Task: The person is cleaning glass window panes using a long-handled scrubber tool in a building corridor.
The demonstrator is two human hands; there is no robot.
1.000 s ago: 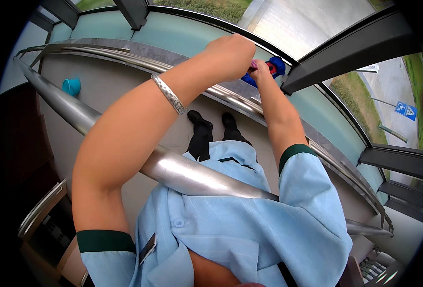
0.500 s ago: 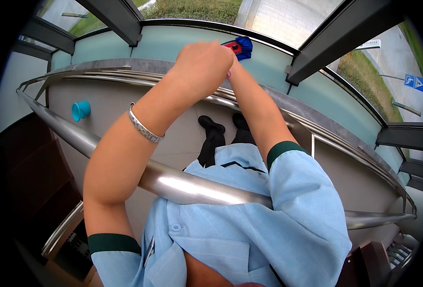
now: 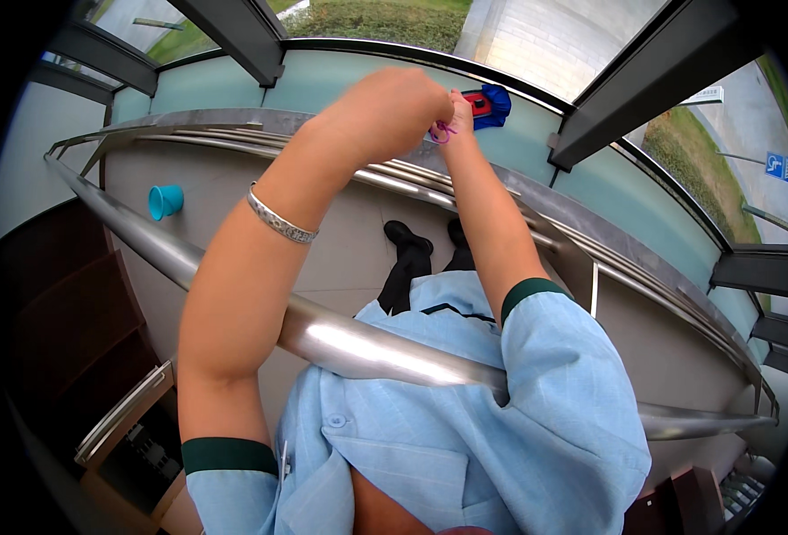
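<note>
Both my arms reach forward over a steel handrail [image 3: 367,352] toward the frosted glass panel [image 3: 340,76]. My left hand [image 3: 385,111], with a silver bracelet [image 3: 280,223] on its wrist, is closed and pinches a thin purple loop [image 3: 443,134]. My right hand [image 3: 459,114] is mostly hidden behind the left. It holds a small red and blue tool [image 3: 488,104] against the glass. The purple loop hangs between the two hands.
A turquoise cup [image 3: 166,201] stands on the floor at the left below the rails. My black shoes [image 3: 412,241] show beneath the handrail. Several thinner steel rails [image 3: 590,245] run along the glass. Dark window frames [image 3: 626,98] cross above, and dark wooden panelling [image 3: 64,321] is at the left.
Both hands stay together on the glass with the tool. The view has tipped, so more window shows above. The purple loop now shows at my left fingers.
</note>
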